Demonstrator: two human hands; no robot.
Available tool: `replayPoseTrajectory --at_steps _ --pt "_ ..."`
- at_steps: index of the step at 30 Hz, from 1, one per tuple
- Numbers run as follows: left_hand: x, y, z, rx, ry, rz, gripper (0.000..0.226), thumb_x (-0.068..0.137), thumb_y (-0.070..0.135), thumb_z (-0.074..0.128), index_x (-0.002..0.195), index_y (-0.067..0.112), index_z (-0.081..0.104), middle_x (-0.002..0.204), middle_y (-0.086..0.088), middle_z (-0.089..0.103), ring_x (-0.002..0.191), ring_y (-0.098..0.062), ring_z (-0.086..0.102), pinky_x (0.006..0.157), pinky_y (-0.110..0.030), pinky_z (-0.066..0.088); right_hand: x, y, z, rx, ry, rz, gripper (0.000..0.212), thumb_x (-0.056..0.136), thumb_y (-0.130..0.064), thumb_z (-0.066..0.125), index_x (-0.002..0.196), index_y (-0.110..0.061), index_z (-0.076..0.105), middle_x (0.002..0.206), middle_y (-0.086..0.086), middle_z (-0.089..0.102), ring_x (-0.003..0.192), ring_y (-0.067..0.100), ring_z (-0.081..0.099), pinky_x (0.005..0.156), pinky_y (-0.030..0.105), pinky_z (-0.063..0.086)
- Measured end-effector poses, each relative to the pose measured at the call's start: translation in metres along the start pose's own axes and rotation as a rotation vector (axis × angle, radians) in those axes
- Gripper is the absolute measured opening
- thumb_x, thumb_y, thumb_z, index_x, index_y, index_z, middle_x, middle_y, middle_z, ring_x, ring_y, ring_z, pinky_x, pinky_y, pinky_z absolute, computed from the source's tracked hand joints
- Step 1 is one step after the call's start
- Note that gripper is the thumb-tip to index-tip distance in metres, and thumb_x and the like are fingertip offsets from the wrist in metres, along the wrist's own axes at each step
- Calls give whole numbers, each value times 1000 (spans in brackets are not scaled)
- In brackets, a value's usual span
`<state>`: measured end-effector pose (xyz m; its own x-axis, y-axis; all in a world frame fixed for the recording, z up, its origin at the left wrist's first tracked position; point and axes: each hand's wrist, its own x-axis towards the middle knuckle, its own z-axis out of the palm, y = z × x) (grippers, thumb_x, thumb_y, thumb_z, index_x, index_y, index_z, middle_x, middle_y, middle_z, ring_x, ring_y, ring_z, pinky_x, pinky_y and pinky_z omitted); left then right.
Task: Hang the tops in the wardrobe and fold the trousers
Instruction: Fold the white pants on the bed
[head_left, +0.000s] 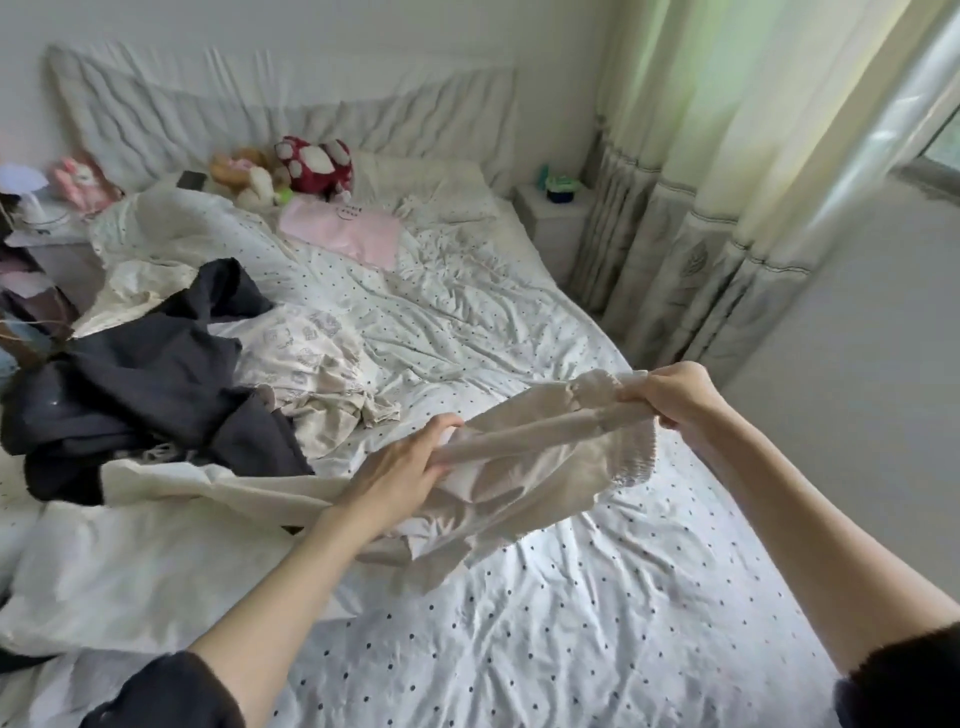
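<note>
A pair of cream trousers (524, 467) with an elastic waistband is stretched above the bed between both hands. My right hand (675, 392) grips the gathered waistband at the right. My left hand (400, 462) is closed on the fabric further along, and the legs trail off to the left over the bed. A dark navy garment (145, 374) lies crumpled on the left of the bed. Beside it lies a pale printed garment (311, 353). A pink top (343, 231) lies flat near the pillows.
The bed (597, 623) has a white sheet with small dark dots. Plush toys (291, 171) sit by the padded headboard. A nightstand (556, 208) stands at the far right, with curtains (701, 234) beside it. Clutter crowds the left edge.
</note>
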<state>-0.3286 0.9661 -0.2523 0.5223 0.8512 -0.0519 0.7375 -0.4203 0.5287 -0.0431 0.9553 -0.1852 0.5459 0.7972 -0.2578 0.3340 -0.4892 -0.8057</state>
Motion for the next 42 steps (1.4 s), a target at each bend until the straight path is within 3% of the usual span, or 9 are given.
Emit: replayPoseTrajectory --at_steps 4,7,13,18,22,26,31,38,42 --pt "48 20 4 123 -64 -14 9 92 23 56 88 25 48 90 10 52 86 -13 51 73 -30 40 48 25 -38 110 19 109 35 68 2 74 48 -8 46 46 3 34 41 15 27 35 16 19" --pt "83 37 26 120 -139 -57 31 90 24 58 67 26 36 73 11 43 78 -16 49 66 -31 36 92 46 -56 127 -15 195 30 68 4 73 52 -5 49 50 5 39 43 17 35 33 15 24" --pt "144 62 4 94 253 -114 19 91 4 51 73 9 51 79 4 45 68 -14 42 56 -18 28 164 44 -49 222 -151 229 25 70 3 75 60 -5 53 55 7 45 47 17 43 33 15 32" --pt "202 82 -59 152 616 -148 9 87 2 59 93 -3 65 100 -19 58 85 -35 57 60 -22 19 219 -24 -42 336 -240 39 32 72 2 74 52 -8 51 55 5 43 50 17 41 44 24 31" --pt "224 92 -92 183 728 -141 12 89 9 57 98 4 63 104 -13 58 88 -35 57 68 -32 36 239 -71 -51 408 -239 -152 39 75 0 72 52 -13 44 55 3 42 51 13 40 47 24 27" --pt "222 95 -73 63 542 -140 10 91 14 56 99 13 60 91 -3 65 78 -24 58 63 -29 40 251 -52 -56 353 -261 -67 36 78 0 70 52 -11 48 53 4 41 48 14 37 44 24 26" --pt "203 102 19 27 53 -142 11 90 17 57 100 19 60 79 12 53 66 -4 47 55 -16 33 253 44 -54 93 -132 183 22 76 -3 69 65 -10 52 64 5 43 56 18 40 49 23 29" --pt "166 105 165 -60 -584 -98 25 90 17 52 110 16 66 112 1 67 103 -12 58 70 -9 34 220 201 -53 -274 -294 412 21 81 -10 67 68 -12 51 75 5 52 72 21 51 65 28 44" --pt "173 92 190 -64 -651 -115 25 93 20 51 112 17 66 115 0 66 107 -13 59 100 -23 36 198 247 -43 -515 -308 415 26 86 -19 59 66 -9 44 70 4 45 62 17 43 63 28 36"
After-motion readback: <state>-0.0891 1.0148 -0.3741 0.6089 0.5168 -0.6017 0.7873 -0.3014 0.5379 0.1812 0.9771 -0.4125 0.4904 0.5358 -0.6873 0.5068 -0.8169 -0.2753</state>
